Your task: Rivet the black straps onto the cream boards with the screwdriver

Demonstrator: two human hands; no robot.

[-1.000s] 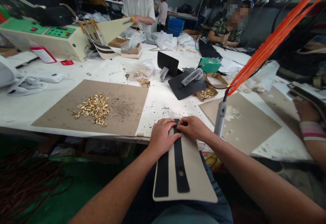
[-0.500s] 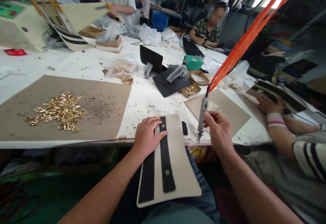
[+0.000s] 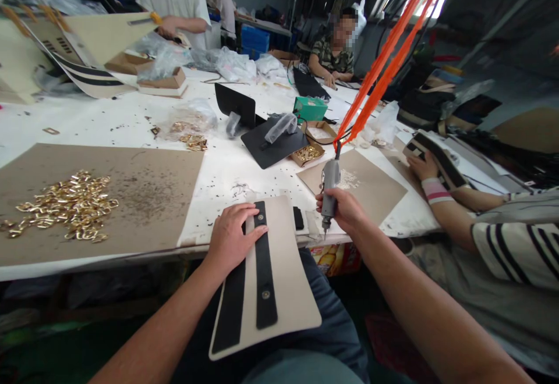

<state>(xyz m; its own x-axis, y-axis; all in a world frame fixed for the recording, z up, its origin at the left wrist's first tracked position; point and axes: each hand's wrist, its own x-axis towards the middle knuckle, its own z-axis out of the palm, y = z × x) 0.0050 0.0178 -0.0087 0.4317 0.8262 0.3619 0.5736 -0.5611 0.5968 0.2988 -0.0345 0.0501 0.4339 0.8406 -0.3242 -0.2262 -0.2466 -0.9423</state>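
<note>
My left hand [image 3: 231,235] holds a beige panel [image 3: 288,273] by its upper left edge, thumb and fingers pressing on a black strap [image 3: 263,267]. The strap carries a round metal fastener near each end, and a wider black band [image 3: 230,308] runs along the panel's left side. The panel's far end lies at the table edge; its near end is over my lap. In my right hand [image 3: 343,206] is a grey electric screwdriver [image 3: 331,177], fingers wrapped around its lower body. It hangs from orange elastic bands [image 3: 371,87], its bit pointing down, apart from the panel.
A heap of gold metal buckles [image 3: 72,203] lies on a brown sheet [image 3: 161,221] at left. Small pale pieces [image 3: 349,179] lie on another brown sheet [image 3: 384,189]. Black panels [image 3: 275,139] and a green box [image 3: 311,109] stand beyond. A co-worker's hand [image 3: 423,166] is at right.
The view has swung right, so the table things sit further left. My right hand has closed more fully around the screwdriver, which now hangs more upright. My left hand keeps its place on the panel.
</note>
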